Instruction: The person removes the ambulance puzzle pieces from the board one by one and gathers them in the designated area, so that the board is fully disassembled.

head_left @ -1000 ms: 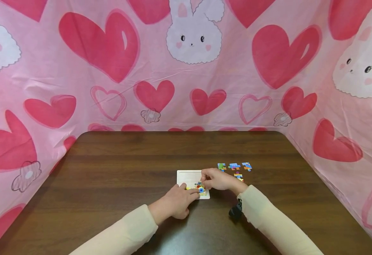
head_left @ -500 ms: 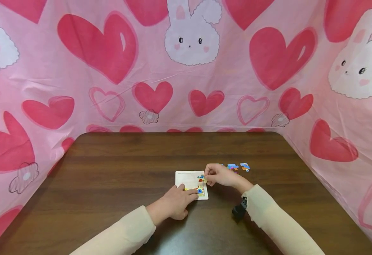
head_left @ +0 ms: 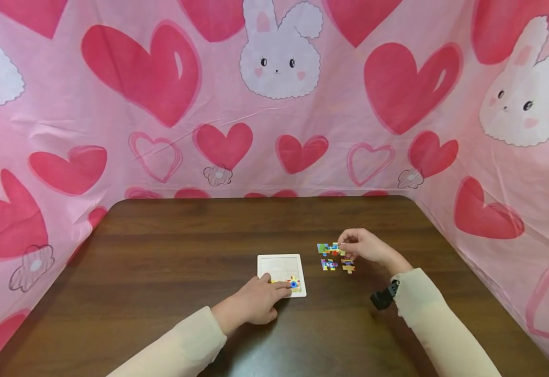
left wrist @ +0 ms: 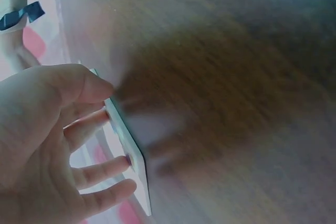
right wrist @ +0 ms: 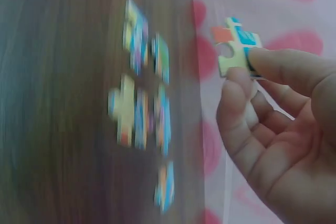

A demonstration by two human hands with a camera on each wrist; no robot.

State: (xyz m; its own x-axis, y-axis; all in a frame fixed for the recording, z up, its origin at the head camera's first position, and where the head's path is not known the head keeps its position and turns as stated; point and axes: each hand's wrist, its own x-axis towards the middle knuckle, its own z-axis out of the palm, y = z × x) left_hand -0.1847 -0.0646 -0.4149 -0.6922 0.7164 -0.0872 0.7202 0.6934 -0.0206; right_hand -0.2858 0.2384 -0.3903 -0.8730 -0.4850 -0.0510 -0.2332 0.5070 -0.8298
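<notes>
My left hand (head_left: 255,300) rests on the near part of a small white puzzle tray (head_left: 279,266), fingers extended across it. In the left wrist view its fingertips meet the tray's edge (left wrist: 137,163). Puzzle pieces (head_left: 294,284) lie inside at the near right, partly covered by these fingers. To the right of the tray, my right hand (head_left: 366,246) pinches one jigsaw piece (right wrist: 244,45) between thumb and forefinger. That piece is yellow, blue and orange, and is held up above the table in the right wrist view.
Loose jigsaw pieces lie right of the tray: a green one (head_left: 322,248), a purple and blue one (head_left: 328,265), a tan one (head_left: 348,268) and several others in the right wrist view. Pink heart-patterned cloth (head_left: 227,146) surrounds the dark wooden table (head_left: 185,235).
My right hand has carried the pinched jigsaw piece from the tray's right side to the right, over the loose pieces. My left hand has stayed on the tray. The view has shifted slightly.
</notes>
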